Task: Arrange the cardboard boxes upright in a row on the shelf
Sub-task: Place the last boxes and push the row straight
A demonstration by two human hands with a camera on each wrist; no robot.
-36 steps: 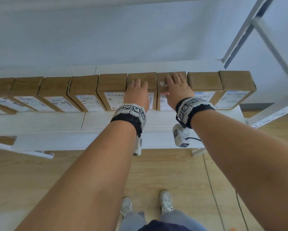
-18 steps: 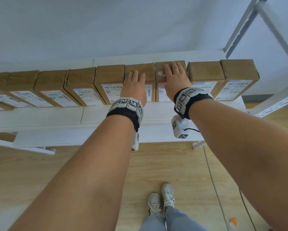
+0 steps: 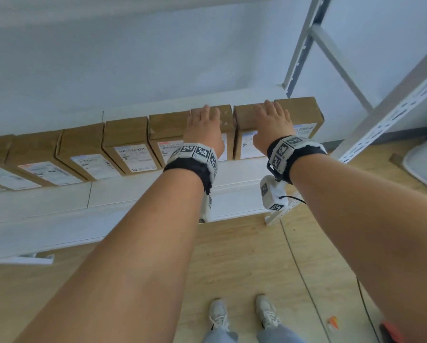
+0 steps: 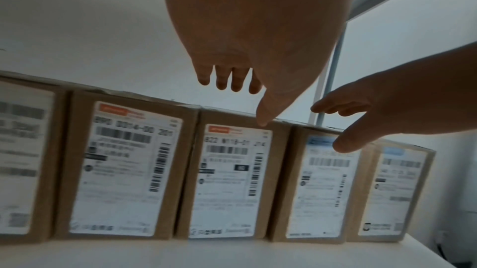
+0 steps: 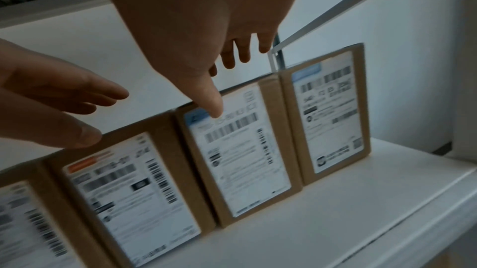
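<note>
Boxes (image 3: 253,132) judged light, stiff; best gripped by top and sides; left hand (image 3: 203,131), right hand (image 3: 273,126) spread flat over tops, nothing held

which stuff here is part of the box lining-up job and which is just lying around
Part of the job:
- row of cardboard boxes
- white shelf
- left hand, flat on one box top
- right hand, flat on the next box

Just lying about:
- orange scrap on the floor
- cable on the floor

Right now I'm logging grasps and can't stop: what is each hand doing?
Left hand: open, fingers flat on top of a cardboard box.
Right hand: open, fingers flat across the last two boxes.
</note>
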